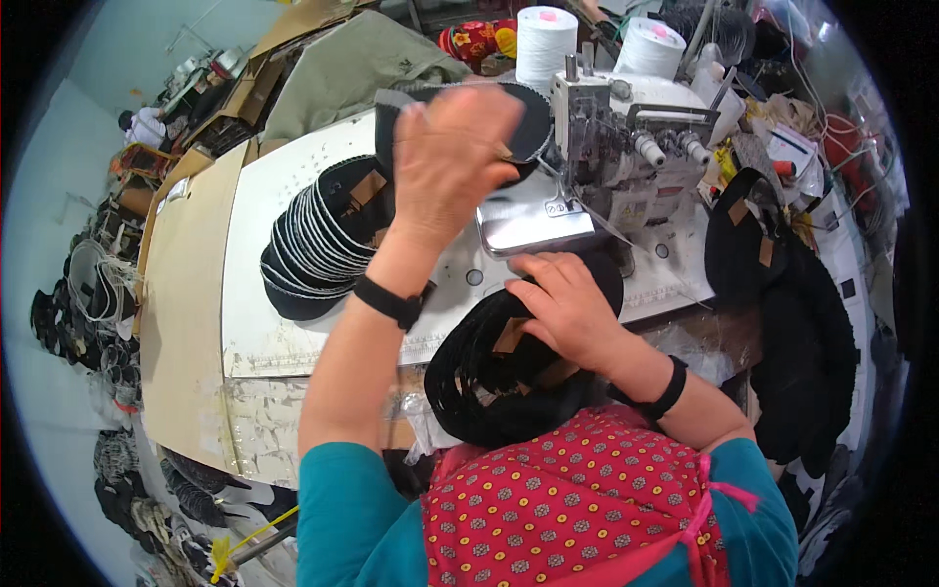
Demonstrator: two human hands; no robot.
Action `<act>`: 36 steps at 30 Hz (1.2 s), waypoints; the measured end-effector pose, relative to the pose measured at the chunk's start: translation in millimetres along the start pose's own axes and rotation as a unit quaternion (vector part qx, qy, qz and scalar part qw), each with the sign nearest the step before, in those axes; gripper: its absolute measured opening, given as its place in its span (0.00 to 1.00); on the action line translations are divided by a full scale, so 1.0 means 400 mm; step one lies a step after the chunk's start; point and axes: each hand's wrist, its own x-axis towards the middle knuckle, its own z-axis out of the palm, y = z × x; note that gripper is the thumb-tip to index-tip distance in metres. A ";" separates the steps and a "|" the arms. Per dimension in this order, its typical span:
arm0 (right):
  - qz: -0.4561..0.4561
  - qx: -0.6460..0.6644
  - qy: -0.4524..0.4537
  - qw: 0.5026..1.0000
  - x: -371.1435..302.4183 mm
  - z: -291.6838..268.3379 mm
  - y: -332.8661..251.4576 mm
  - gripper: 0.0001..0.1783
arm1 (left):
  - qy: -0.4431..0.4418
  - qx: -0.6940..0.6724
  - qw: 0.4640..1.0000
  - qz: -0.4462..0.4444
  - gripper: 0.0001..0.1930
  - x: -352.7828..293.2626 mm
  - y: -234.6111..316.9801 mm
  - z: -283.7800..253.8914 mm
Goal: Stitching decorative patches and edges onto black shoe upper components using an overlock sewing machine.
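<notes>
My left hand [445, 161], blurred by motion, is raised left of the overlock sewing machine [636, 157]. It grips a black oval fabric piece [528, 122] with a pale edge; most of its fingers are smeared. Below it and to the left, a stack of similar black pieces with white stitched edges [318, 240] leans over on the white machine table [284, 342]. In front of me, my right hand [572, 308] is closed over the upper edge of another bundle of black fabric pieces [479, 362] at my lap. Small tan tabs show on the pieces.
Two white thread cones [546, 47] stand behind the machine. More black pieces [743, 230] hang over the table's right side, with dark fabric [807, 352] below. A cardboard sheet [186, 313] borders the table on the left. Grey cloth [362, 73] lies at the back.
</notes>
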 end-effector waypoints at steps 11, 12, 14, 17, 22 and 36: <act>0.233 0.232 0.139 0.934 -0.081 -0.239 0.034 0.05 | -0.439 0.166 0.882 -0.029 0.11 -0.203 -0.054 -0.097; 0.280 0.350 0.170 0.878 -0.048 -0.230 0.029 0.02 | -0.443 0.153 0.882 -0.043 0.11 -0.216 -0.035 -0.103; 0.371 0.514 0.140 0.761 -0.003 -0.205 0.056 0.08 | -0.421 0.132 0.895 -0.065 0.13 -0.237 -0.011 -0.104; 0.445 0.576 0.071 0.682 0.012 -0.150 0.109 0.13 | -0.398 -0.024 0.908 -0.131 0.22 -0.147 0.018 -0.124; 0.392 0.443 0.170 0.788 0.018 -0.045 0.151 0.10 | -0.111 -0.671 0.542 -0.493 0.16 -0.079 0.032 -0.099; 0.082 -0.086 0.126 0.985 -0.017 -0.036 0.101 0.17 | -0.188 -0.567 0.524 -0.607 0.13 -0.095 -0.041 -0.086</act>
